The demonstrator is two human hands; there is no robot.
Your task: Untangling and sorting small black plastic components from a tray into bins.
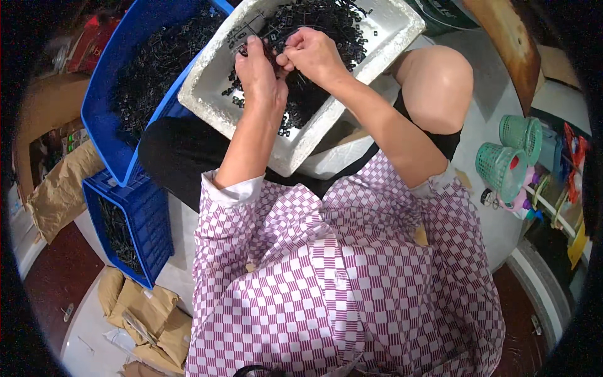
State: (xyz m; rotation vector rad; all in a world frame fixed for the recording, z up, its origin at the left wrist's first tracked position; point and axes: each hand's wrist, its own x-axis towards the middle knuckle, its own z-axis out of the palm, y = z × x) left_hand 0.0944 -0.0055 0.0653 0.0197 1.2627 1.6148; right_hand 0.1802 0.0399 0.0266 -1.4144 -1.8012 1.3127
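Over a white foam box [292, 151], my two hands work close together, their fingertips nearly meeting. My left hand [257, 70] is closed around a thin, branched black plastic piece [254, 26], whose sticks rise past the thumb. In a pinch, my right hand [312, 55] has its thumb and fingers pressed together beside the left fingers; what lies between them is too small to make out. Beneath both hands, a heap of small black plastic parts [336, 28] fills much of the box, with loose ones scattered along its inner walls.
A large blue bin [94, 110] of similar black parts stands left of the foam box. Below it is a blue crate [154, 220] with dark thin pieces. Brown paper packaging [166, 317] lies at lower left; green baskets [499, 166] stand at right. My bent knee [436, 88] borders the box.
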